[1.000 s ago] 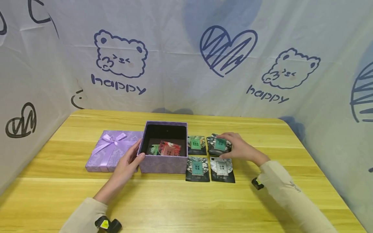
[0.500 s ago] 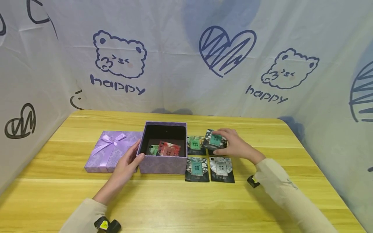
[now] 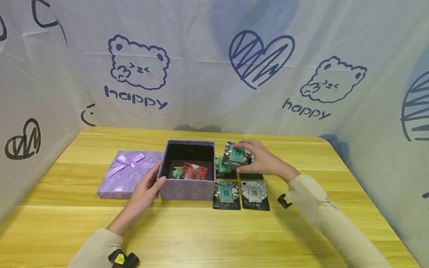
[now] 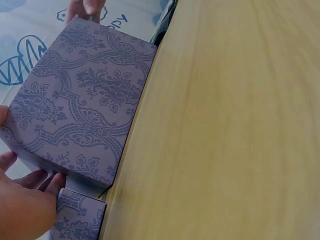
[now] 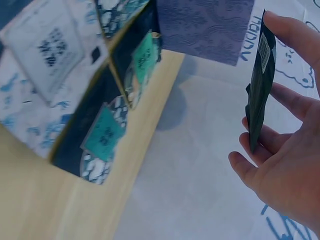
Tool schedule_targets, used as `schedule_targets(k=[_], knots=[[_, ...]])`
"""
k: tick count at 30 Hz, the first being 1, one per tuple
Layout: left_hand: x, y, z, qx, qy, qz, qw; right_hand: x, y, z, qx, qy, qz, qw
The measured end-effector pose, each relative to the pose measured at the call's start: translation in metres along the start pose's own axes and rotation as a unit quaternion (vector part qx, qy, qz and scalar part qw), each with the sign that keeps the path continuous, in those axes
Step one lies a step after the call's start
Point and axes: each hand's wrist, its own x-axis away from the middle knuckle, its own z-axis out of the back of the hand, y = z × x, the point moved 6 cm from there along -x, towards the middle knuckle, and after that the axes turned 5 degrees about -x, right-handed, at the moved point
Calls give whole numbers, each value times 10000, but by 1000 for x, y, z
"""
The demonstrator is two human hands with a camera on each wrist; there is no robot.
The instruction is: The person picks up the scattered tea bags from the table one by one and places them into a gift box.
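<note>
Packet lifted beside the open box.
My right hand point(image 3: 264, 160) pinches a dark teal-labelled foil packet point(image 3: 236, 155); my left hand point(image 3: 147, 188), fingers relaxed, rests against the purple patterned cardboard box point(image 3: 187, 188).

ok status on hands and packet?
Left hand steadies open purple box. Right hand pinches teal packet, lifted beside box. Nothing in between.

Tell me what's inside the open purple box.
Inside the purple box lie a red packet and a green packet, partly under the red one. The box's front wall hides the floor nearest the camera.
</note>
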Motion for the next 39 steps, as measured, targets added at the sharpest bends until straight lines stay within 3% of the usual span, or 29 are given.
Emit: schedule_targets(k=[12,22,39], knots=[[1,1,3,-44,-1,137,9999,-21,-33,3,188,-361,259,9988],[0,-1,5,-32,32,154,9999,-52,-57,-19,677,-886,524,9924],[-1,1,3,51,-72,136,9999,-79,-78,-40,402,-1303,606,9888]])
